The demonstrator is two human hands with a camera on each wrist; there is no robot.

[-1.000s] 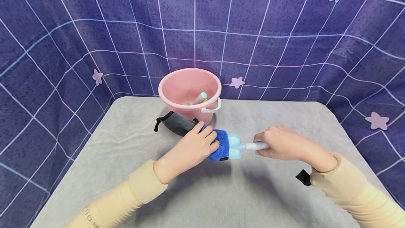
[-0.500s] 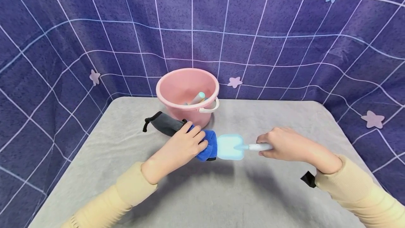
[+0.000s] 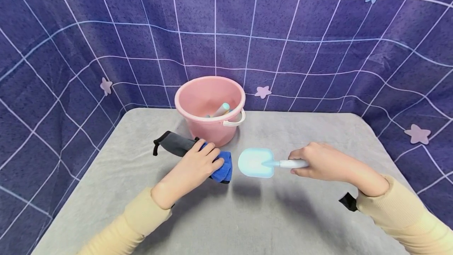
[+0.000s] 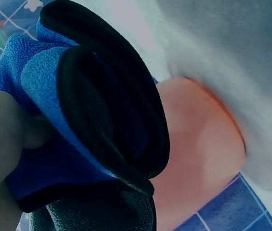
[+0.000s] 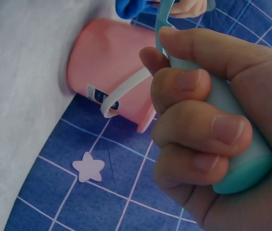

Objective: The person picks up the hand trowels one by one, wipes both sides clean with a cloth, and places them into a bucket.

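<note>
My left hand [image 3: 199, 163] grips a folded blue and grey cloth [image 3: 223, 167] with black edging. Its grey end hangs out to the left, in front of the bucket; the left wrist view shows the blue folds of the cloth [image 4: 44, 72] close up. In my right hand [image 3: 318, 162] is a toy shovel [image 3: 256, 162] with a pale blue blade and a whitish handle. The blade points left, a small gap away from the cloth. Fingers curl round the shovel's handle [image 5: 222, 103] in the right wrist view, where its teal end shows.
Behind the cloth stands a pink bucket [image 3: 198, 127] with a white handle, holding a pale cylindrical item [image 3: 222, 109] and other partly hidden things. A grey cloth covers the table [image 3: 283, 219]. A dark blue gridded curtain [image 3: 301, 19] hangs at the back and sides.
The left hand has drawn the cloth leftward, off the shovel's blade. First half covered, the blade now shows whole. The right hand has shifted slightly right with the shovel.
</note>
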